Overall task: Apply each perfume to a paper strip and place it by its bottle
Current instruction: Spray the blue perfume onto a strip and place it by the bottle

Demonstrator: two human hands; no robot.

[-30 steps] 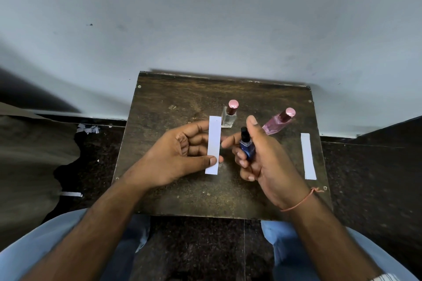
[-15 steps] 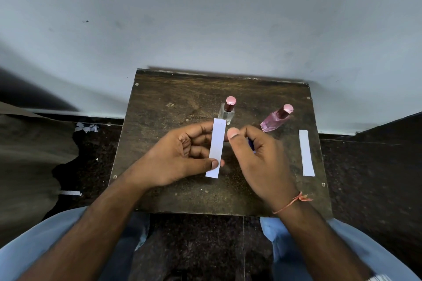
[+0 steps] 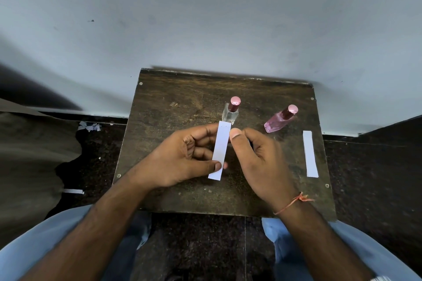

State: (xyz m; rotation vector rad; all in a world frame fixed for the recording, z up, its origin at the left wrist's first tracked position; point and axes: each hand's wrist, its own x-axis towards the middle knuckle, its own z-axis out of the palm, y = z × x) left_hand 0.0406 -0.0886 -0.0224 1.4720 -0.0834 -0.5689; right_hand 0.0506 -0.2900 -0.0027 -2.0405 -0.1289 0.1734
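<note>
My left hand (image 3: 180, 159) pinches a white paper strip (image 3: 220, 150) upright between thumb and fingers over the small dark wooden table (image 3: 182, 102). My right hand (image 3: 262, 166) is curled around a small blue perfume bottle (image 3: 250, 143), of which only a sliver shows between the fingers. Its thumb tip sits right beside the strip's upper end. A clear bottle with a pink cap (image 3: 231, 114) stands just behind the strip. A pink bottle (image 3: 279, 120) stands to the right, with a second paper strip (image 3: 310, 154) lying flat on the table near it.
The table stands against a pale wall. The floor around it is dark, with paper scraps (image 3: 89, 126) at the left and another strip (image 3: 73, 191) on the floor. My knees in light blue trousers are at the table's near edge.
My right hand has turned over and moved left, bringing the blue bottle against the strip's upper part, so the bottle is now almost hidden. My left hand has held the strip nearly still.
</note>
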